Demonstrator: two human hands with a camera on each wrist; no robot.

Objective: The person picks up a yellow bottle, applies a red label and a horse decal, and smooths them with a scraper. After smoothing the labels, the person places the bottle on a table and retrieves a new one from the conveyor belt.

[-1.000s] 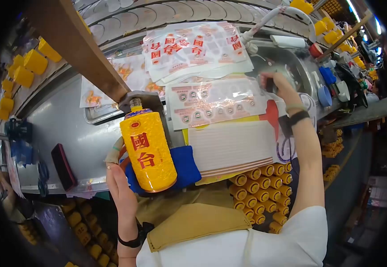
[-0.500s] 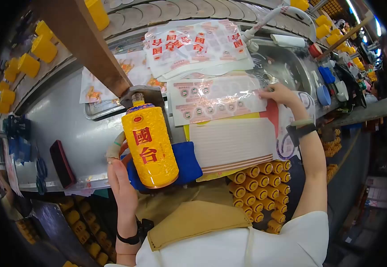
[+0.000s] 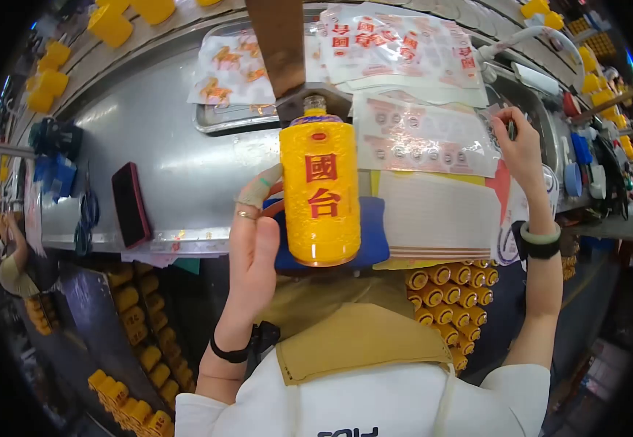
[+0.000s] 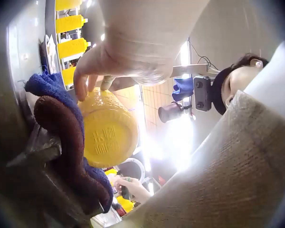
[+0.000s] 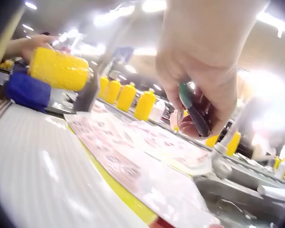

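A yellow bottle [image 3: 321, 193] with red characters lies on its side on a folded blue cloth [image 3: 372, 227], its glass neck pointing away. My left hand [image 3: 254, 247] holds its left side; in the left wrist view the fingers [image 4: 91, 71] curl over the bottle [image 4: 109, 130], with the base facing the camera. My right hand [image 3: 522, 149] is up beside the sink. It grips a slim tool [image 5: 192, 109] with a green and black handle. At its fingertips shows a small clear piece [image 3: 493, 113]. Just left of that hand lies a clear label sheet [image 3: 422, 138] with pink print.
A brown post [image 3: 276, 47] rises at the bottle's neck. More printed sheets [image 3: 396, 44] lie behind, and a ribbed white pad [image 3: 440, 215] in front. The phone [image 3: 131, 205] is on the left of the metal counter. Several yellow bottles [image 3: 455, 295] are stacked below the counter.
My right hand went from over the sink to the label sheet's right edge, then away from it with a small clear piece. The head view swung left; my left hand stays on the bottle.
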